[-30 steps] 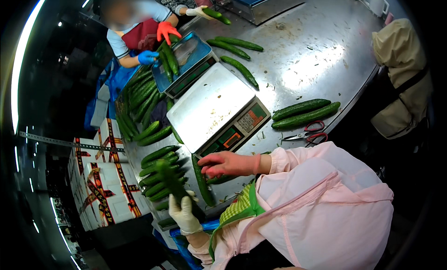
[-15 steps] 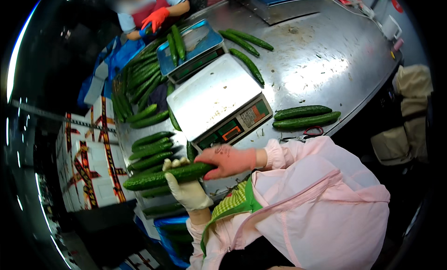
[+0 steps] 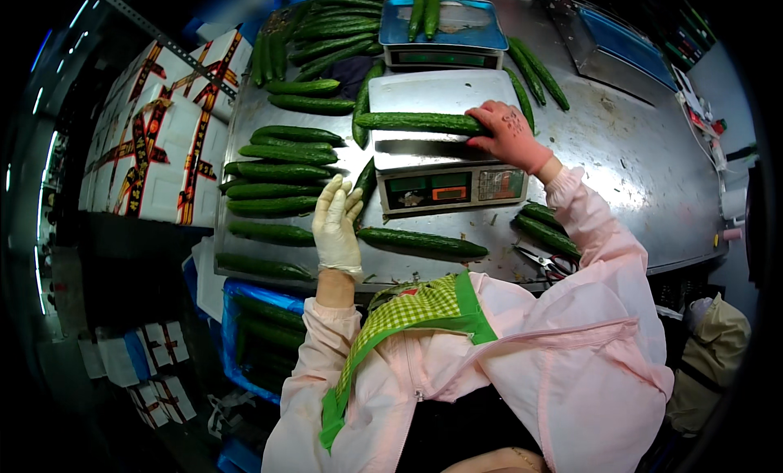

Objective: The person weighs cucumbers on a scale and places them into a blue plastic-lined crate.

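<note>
My right hand (image 3: pixel 507 134), in a pink-orange glove, grips one end of a long green cucumber (image 3: pixel 420 123). That cucumber lies level over the steel platform of the near weighing scale (image 3: pixel 444 88); I cannot tell whether it touches the plate. My left hand (image 3: pixel 336 225), in a pale thin glove, is raised with its fingers apart and holds nothing. To its left, several cucumbers (image 3: pixel 277 172) lie in a column on the metal table (image 3: pixel 603 147). A single cucumber (image 3: pixel 422 242) rests in front of the scale, just right of my left hand.
Behind stands a second scale with a blue tray (image 3: pixel 473 36) bearing two cucumbers. Scissors (image 3: pixel 548 263) lie by two cucumbers (image 3: pixel 548 226) at the right. A blue-lined box (image 3: pixel 232 342) of cucumbers sits below the table's left corner. White taped boxes (image 3: pixel 163 130) are stacked at left.
The cucumber has left my left hand and is now over the near scale in my right. My left hand has opened. The view has turned, and the co-worker is mostly out of frame.
</note>
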The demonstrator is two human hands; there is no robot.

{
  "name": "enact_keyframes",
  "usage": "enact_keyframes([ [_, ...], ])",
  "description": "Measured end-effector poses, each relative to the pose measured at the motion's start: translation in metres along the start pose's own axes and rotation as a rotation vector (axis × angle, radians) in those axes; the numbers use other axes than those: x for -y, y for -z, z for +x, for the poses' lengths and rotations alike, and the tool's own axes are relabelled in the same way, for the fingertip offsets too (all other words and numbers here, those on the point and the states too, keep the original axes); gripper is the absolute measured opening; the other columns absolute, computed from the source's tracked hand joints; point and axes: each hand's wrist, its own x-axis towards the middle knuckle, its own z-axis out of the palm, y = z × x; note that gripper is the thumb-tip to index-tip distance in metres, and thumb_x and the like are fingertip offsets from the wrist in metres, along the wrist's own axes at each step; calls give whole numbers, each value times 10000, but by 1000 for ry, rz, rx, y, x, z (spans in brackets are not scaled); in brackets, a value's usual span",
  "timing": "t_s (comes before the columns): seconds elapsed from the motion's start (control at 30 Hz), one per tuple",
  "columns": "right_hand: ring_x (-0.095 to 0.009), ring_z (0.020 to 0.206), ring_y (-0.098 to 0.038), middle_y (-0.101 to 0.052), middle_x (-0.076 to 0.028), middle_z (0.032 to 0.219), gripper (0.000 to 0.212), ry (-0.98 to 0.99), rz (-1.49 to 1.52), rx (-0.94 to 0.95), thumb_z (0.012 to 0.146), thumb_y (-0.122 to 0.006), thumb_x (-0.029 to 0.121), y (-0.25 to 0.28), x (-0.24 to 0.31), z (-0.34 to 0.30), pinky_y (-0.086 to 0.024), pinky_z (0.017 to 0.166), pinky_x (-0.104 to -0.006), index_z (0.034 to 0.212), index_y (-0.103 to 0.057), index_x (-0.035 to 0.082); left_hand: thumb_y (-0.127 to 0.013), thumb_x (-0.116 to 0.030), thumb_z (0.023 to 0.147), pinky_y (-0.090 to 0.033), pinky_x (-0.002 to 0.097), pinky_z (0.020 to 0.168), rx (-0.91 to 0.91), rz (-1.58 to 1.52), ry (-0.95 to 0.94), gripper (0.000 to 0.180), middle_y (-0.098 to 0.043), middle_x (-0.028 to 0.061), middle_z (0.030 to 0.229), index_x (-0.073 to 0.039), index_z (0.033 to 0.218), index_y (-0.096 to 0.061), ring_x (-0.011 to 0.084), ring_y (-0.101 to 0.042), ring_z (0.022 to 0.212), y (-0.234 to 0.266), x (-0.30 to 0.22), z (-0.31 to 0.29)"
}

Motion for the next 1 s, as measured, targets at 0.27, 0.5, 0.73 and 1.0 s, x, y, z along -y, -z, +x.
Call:
enact_keyframes([
  [0.27, -275, 1032, -562, -616, -74, 1068, 483, 53, -178, -37, 779, -730, 392, -15, -51, -1, -421, 886, -407, 1182, -638, 142, -613, -178, 951, -506, 272, 800, -80, 94, 6, 197, -682, 57, 938, 1, 1015, -664, 140, -646, 837, 20, 18, -13],
  [0.5, -286, 1100, -536, -602, -84, 1156, 612, -140, -34, 130, 754, -742, 450, -13, -56, -1, -403, 940, -419, 1263, -600, 141, -603, -185, 949, -509, 291, 809, -40, 287, 61, 209, -677, 92, 971, 2, 1028, -651, 167, -648, 862, 35, 32, -19],
  [0.73, -327, 1040, -575, -635, -144, 1095, 592, -131, 127, -235, 777, -755, 420, 11, -41, -19, -460, 884, -406, 1225, -598, 66, -661, -77, 891, -485, 269, 828, -73, 402, 58, 120, -659, 69, 1007, -16, 993, -672, 160, -606, 918, 52, 52, -17],
  [1.0, -236, 928, -640, -668, -114, 1016, 316, -451, 463, -407, 873, -697, 182, 12, 22, -95, -494, 831, -313, 1143, -644, 24, -778, -236, 694, -356, 460, 1023, 437, 1584, -535, 589, -549, 98, 1286, -138, 1241, -583, 313, -446, 1262, 53, 65, -23],
])
